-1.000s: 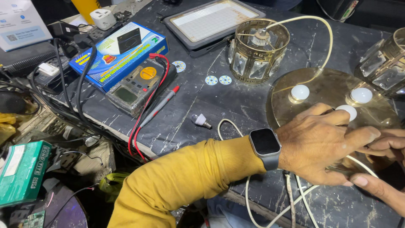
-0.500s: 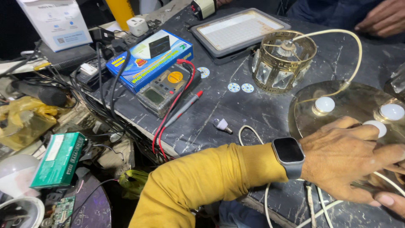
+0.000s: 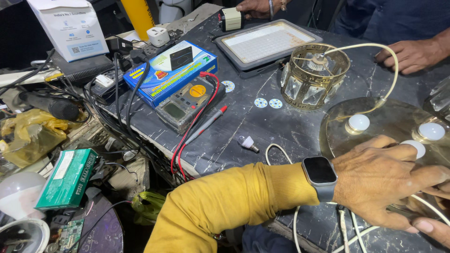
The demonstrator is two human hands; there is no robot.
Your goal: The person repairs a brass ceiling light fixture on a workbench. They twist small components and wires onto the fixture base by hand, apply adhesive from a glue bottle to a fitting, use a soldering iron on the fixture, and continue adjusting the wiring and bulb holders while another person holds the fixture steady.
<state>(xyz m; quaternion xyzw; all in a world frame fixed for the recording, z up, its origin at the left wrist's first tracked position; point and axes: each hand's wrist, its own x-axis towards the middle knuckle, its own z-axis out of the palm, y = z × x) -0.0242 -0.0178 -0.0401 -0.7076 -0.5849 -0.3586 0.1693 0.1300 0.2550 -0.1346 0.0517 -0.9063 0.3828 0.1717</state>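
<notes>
My left hand [image 3: 384, 182] lies palm down on the near edge of a round gold plate [image 3: 389, 124] and presses on it. Its wrist carries a dark smartwatch [image 3: 319, 171] above a yellow sleeve. The plate bears three white round bulbs [image 3: 358, 122]. Only the fingertips of my right hand [image 3: 433, 227] show at the bottom right, tucked under my left hand by thin white wires [image 3: 356, 232]. What those fingers hold is hidden. A cream cable [image 3: 391, 70] runs from the plate to a gold crystal lamp cage [image 3: 315, 75].
On the dark table lie a multimeter [image 3: 187, 103] with red leads, a blue box [image 3: 171, 70], a flat light panel [image 3: 267, 42], a small bulb [image 3: 247, 142] and small LED discs [image 3: 267, 103]. Other people's hands [image 3: 412, 54] rest at the far edge. Cables and a green box [image 3: 65, 178] crowd the left.
My view has swung left and back, so the table shows more of its far side and other people's hands appear. My left hand stays on the plate.
</notes>
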